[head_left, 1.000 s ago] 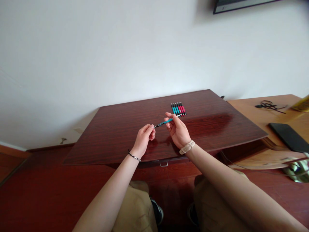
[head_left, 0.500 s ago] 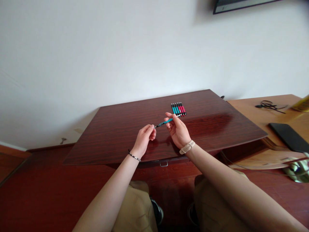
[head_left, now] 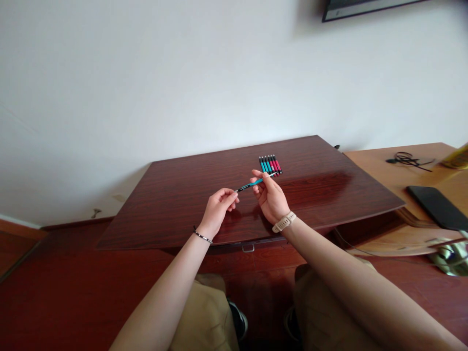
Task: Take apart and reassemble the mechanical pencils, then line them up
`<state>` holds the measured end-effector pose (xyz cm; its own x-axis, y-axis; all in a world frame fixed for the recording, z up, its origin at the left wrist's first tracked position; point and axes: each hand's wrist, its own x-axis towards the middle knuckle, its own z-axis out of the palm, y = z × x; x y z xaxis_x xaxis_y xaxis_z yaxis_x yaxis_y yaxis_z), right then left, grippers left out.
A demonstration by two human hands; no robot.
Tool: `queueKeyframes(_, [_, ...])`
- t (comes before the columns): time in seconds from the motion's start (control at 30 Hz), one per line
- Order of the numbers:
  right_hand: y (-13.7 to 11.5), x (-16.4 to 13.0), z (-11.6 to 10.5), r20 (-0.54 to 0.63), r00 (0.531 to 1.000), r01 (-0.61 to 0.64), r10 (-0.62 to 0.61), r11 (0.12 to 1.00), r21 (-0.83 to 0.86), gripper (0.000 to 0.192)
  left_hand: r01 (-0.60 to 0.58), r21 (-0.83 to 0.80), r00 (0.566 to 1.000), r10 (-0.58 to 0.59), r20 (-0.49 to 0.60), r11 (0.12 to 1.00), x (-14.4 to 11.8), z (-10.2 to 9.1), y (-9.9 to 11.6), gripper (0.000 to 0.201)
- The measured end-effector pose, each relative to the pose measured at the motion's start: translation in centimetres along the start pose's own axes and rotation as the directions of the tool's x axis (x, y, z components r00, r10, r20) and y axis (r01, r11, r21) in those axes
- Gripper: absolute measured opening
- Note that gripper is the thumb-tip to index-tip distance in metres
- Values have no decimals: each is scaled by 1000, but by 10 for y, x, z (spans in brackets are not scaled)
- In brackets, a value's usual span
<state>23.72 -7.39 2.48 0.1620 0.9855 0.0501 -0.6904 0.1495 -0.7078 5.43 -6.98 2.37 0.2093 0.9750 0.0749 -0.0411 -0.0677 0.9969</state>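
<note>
A teal and black pen is held between my two hands above the dark wooden table. My left hand pinches its silver-looking near end between thumb and fingers. Thumb and fingers of my right hand are closed on the other end, where a thin white part sticks out past the thumb. Just beyond my right hand, a row of several pens, teal on the left and pink on the right, lies side by side on the table.
To the right, a lighter wooden desk carries a black cable, a dark flat device and a yellow object. A white wall rises behind the table. A drawer handle shows under the front edge.
My left hand has shifted slightly toward the right, with its thumb stretched further along the pen's end. The right hand and pen have barely moved.
</note>
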Motion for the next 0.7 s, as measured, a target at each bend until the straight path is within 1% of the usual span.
queueKeyframes(0.1, [0, -1, 1, 7, 1000, -2, 1, 1000, 15, 35, 0, -12, 1000, 0, -11, 1000, 0, 1, 1, 32])
queueKeyframes(0.2, [0, -2, 1, 10, 1000, -8, 8, 1000, 13, 35, 4, -46, 1000, -4, 15, 999, 0, 3, 1, 34])
queueKeyframes(0.33, [0, -2, 1, 28, 999, -16, 16, 1000, 27, 35, 20, -101, 999, -17, 29, 995, 0, 4, -2, 45])
queueKeyframes(0.4, [1, -1, 1, 32, 999, -14, 13, 999, 34, 34, 22, -84, 1000, -21, 19, 996, 0, 3, -3, 46])
queueKeyframes(0.5, [1, -1, 0, 29, 1000, -10, 9, 999, 33, 34, 6, -40, 1000, -6, 9, 999, 0, 3, -2, 42])
queueKeyframes(0.7, [0, -1, 1, 25, 1000, -13, 12, 999, 34, 36, -64, 51, 998, 65, -19, 997, 0, 3, 1, 35])
